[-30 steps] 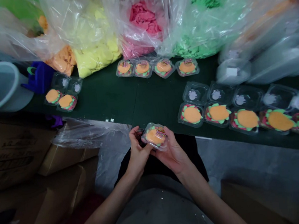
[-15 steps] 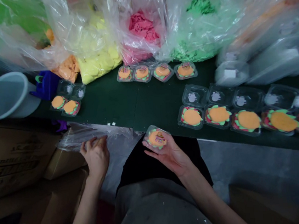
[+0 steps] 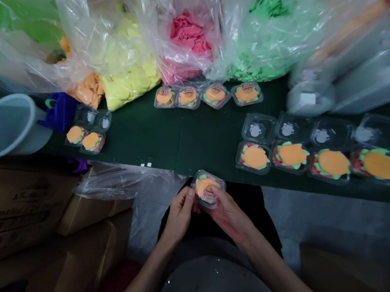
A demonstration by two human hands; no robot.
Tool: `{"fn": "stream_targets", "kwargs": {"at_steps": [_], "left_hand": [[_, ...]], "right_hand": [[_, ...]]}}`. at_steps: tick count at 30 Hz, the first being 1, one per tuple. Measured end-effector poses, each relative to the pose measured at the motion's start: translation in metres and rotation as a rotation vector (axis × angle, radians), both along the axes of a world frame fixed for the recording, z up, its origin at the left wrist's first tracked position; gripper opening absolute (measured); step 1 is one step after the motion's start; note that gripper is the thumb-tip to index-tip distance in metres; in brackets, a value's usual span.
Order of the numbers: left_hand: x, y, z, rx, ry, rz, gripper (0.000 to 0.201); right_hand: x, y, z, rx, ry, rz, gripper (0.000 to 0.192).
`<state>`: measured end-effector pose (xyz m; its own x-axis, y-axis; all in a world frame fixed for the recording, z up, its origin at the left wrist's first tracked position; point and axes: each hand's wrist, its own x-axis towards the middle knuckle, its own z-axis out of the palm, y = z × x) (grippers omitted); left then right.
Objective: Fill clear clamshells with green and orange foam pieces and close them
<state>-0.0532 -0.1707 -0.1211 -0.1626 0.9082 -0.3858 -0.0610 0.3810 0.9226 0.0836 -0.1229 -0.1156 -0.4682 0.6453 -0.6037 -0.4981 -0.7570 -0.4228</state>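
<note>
A small clear plastic clamshell [image 3: 208, 190], lid closed over an orange disc ringed with green and red frills and bearing a colourful label, sat tilted just off the near edge of the dark green table [image 3: 152, 136], clasped from both sides.

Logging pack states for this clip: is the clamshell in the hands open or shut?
Shut. The clamshell has its clear lid folded down over the orange filling, label on top, held between left hand and right hand.

Dim, soft overall, glare on the plastic bags [image 3: 110, 38], edges blurred and warped.
</note>
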Motion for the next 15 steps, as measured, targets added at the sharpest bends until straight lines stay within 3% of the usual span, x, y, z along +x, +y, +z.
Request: {"fn": "stream_targets", "kwargs": {"at_steps": [10,12,15], "left_hand": [[0.000,0.007,-0.006,0.031,-0.134,0.083,0.047],[-0.006,0.009,-0.003,0.032,-0.123,0.043,0.048],[-0.018,0.008,0.004,0.016,-0.095,-0.152,0.049]], "right_hand": [[0.008,0.007,0.009,0.077,-0.067,0.075,0.035],[0.016,0.009,0.013,0.142,-0.176,0.082,0.035],[0.029,0.011,0.020,0.230,-0.350,0.064,0.032]]}}
